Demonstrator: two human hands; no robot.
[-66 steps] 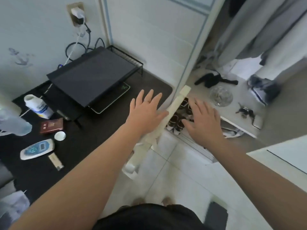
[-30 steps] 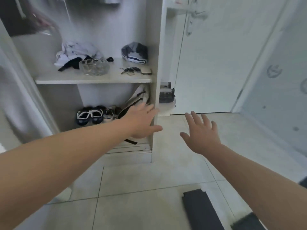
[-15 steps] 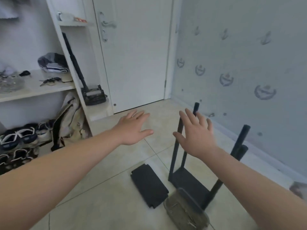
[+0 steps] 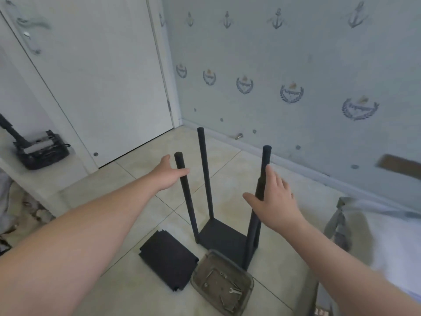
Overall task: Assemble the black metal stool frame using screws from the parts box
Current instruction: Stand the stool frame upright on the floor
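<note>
Stool frame (image 4: 224, 233) legs-up between spread left hand (image 4: 169, 173) and spread right hand (image 4: 273, 197), parts box (image 4: 209, 267) at its near edge.

Black stool frame (image 4: 224, 236); black panel (image 4: 167, 260); pale-blue anchor-print wall (image 4: 296, 65); white door (image 4: 98, 76).

You face a white door (image 4: 95, 83) beside a pale blue wall (image 4: 296, 53) printed with anchors. Beige floor tiles (image 4: 141, 201) lie below you.

Stool frame (image 4: 223, 236) stands legs-up on the floor (image 4: 136, 293), flat panel (image 4: 167, 262) just left of it, parts box (image 4: 200, 267) right in front, screws (image 4: 224, 275) inside.
</note>
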